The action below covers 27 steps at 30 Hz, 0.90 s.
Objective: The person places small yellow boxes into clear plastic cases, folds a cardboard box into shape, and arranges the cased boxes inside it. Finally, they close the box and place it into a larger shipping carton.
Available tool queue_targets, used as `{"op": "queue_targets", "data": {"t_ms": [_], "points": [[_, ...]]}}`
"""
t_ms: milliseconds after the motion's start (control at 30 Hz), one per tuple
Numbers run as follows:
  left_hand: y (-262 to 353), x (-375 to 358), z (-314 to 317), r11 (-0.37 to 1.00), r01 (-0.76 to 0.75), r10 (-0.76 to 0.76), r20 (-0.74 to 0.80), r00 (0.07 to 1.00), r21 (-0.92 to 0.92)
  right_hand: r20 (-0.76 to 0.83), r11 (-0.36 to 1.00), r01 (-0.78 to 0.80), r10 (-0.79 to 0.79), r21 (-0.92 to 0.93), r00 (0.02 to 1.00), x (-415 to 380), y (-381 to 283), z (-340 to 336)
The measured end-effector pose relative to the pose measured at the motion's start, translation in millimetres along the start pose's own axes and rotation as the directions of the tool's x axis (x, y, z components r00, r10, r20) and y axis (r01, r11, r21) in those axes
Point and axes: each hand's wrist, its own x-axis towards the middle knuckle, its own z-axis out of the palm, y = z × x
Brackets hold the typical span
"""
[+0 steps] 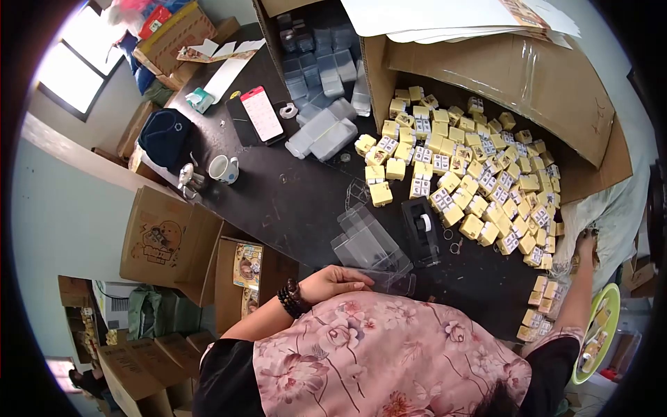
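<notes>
My left hand rests at the near edge of the dark table, fingers stretched out and lying loosely, with no object seen in them. Its fingertips are beside a transparent plastic box with flaps standing out. My right arm reaches far to the right, where my right hand is at a whitish plastic bag; its fingers are mostly hidden. Small yellow boxes with printed labels lie in a big heap, spilling from a cardboard carton on its side. A black tape dispenser stands right of the transparent box.
Stacked transparent boxes lie before another carton. A phone, a cup and a dark blue bag are at the left. A green-rimmed basket stands right; an open carton is below the table's left edge.
</notes>
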Motion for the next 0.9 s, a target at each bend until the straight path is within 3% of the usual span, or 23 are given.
{"op": "queue_targets", "data": {"t_ms": [67, 167, 267, 433, 500, 600, 700, 733, 767, 800, 833, 900], "points": [[4, -1, 0, 1.000, 0.003, -0.003, -0.026, 1.000, -0.005, 0.019, 0.995, 0.009, -0.007, -0.095, 1.000, 38, 30, 34], [6, -2, -2, 0.999, 0.030, -0.028, -0.062, 0.998, 0.018, -0.177, 0.955, -0.214, 0.251, 0.205, 0.952, 47, 38, 56], [4, 3, -6, 0.999, 0.016, -0.015, -0.058, 0.998, 0.028, -0.283, 0.789, -0.343, 0.530, 0.509, 0.800, 58, 51, 68], [6, 3, -8, 0.998, 0.011, -0.008, -0.043, 0.999, 0.061, -0.055, 0.853, -0.261, 0.318, 0.451, 0.946, 67, 133, 98], [8, 1, -8, 0.999, 0.003, 0.000, -0.053, 0.999, 0.051, 0.061, 0.876, -0.208, 0.202, 0.434, 0.978, 69, 129, 102], [8, -3, -9, 1.000, -0.005, 0.007, -0.068, 0.998, 0.030, 0.232, 0.898, -0.123, 0.025, 0.421, 0.972, 59, 135, 94], [8, -9, -9, 1.000, -0.022, 0.021, -0.060, 0.998, -0.010, 0.398, 0.908, -0.044, -0.139, 0.417, 0.907, 59, 133, 89], [9, -11, -10, 0.999, -0.043, 0.041, -0.049, 0.998, -0.032, 0.461, 0.764, -0.261, -0.053, 0.590, 0.886, 57, 128, 76], [11, -14, -9, 0.998, -0.046, 0.045, -0.042, 0.998, -0.032, 0.456, 0.766, -0.260, -0.049, 0.588, 0.889, 50, 136, 48], [13, -18, -9, 0.995, -0.044, 0.037, -0.076, 0.996, -0.091, 0.310, 0.960, -0.017, -0.073, 0.278, 0.948, 25, 105, 24], [15, -21, -9, 0.988, -0.043, 0.027, -0.108, 0.994, -0.149, 0.179, 0.977, 0.178, -0.156, -0.117, 0.971, -5, 40, 11], [19, -27, -13, 0.986, -0.092, 0.069, -0.165, 0.984, -0.140, 0.030, 0.970, 0.080, -0.075, -0.230, 0.997, -6, 37, -14]]}}
